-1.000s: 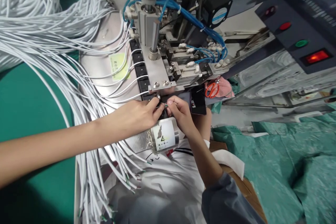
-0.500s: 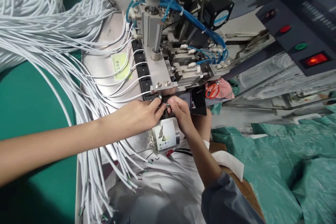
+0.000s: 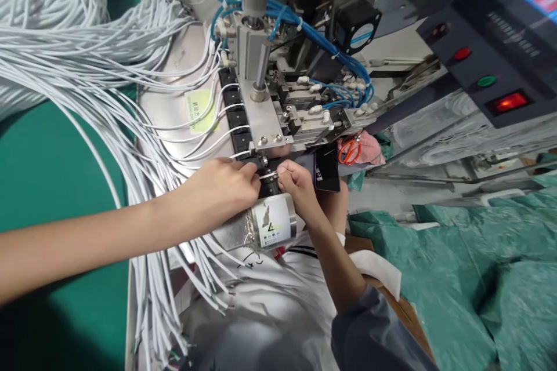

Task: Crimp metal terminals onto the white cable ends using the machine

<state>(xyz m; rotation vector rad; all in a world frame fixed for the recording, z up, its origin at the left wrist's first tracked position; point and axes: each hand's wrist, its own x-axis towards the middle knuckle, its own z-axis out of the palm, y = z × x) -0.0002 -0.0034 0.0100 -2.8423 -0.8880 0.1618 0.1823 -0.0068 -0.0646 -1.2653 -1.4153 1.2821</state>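
A white cable (image 3: 267, 176) spans the short gap between my two hands at the front of the machine's black fixture row (image 3: 235, 107). My left hand (image 3: 232, 185) is closed around the cable's longer side, back of the hand upward. With thumb and forefinger, my right hand (image 3: 296, 181) pinches the cable's end, where small coloured wires partly show. Just below my hands sits a round metal container (image 3: 274, 223) with a worn label. Several other white cables run into the black fixtures beneath a metal plate (image 3: 266, 122).
A large bundle of white cables (image 3: 73, 52) lies over the green mat (image 3: 65, 174) at left. Blue air tubes (image 3: 322, 37) cross the machine. A phone (image 3: 327, 169), orange-handled scissors (image 3: 349, 151) and a pink cloth (image 3: 369, 148) lie at right. A control panel (image 3: 487, 49) hangs upper right.
My left hand has drawn back slightly to the left, away from my right hand, so a short length of white cable now shows between them. The view has shifted a little.
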